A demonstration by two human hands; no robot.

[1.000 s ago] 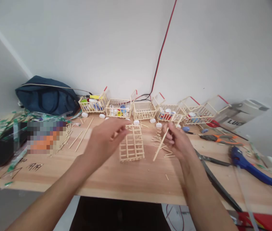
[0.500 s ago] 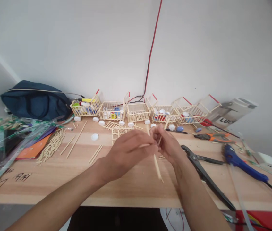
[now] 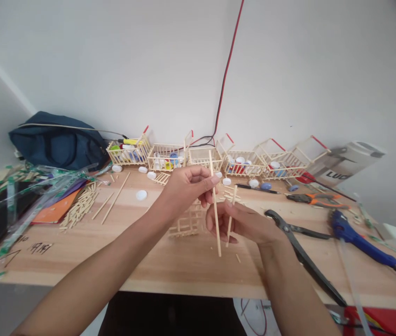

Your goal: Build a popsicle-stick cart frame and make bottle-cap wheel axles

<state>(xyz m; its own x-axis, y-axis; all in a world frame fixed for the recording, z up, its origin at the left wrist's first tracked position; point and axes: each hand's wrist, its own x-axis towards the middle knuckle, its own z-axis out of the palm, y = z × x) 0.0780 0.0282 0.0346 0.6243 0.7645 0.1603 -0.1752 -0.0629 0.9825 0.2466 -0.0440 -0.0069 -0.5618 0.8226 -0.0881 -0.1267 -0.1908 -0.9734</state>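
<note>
Left hand [image 3: 189, 186], centre: pinches a long stick [image 3: 216, 219], nearly upright. Right hand [image 3: 245, 219], just right of centre: pinches a shorter stick [image 3: 229, 229], slightly tilted. Lattice frame [image 3: 185, 228], centre: rests on the table [image 3: 184, 266], half hidden by the left hand; looks part-built, no handle visible. Carts [image 3: 203, 156], five, upper middle: stand in a row, red-topped handles fitted, seemingly finished. Loose sticks [image 3: 79, 207], centre left: appear unused. Glue gun [image 3: 359, 242], right: lies unheld.
</note>
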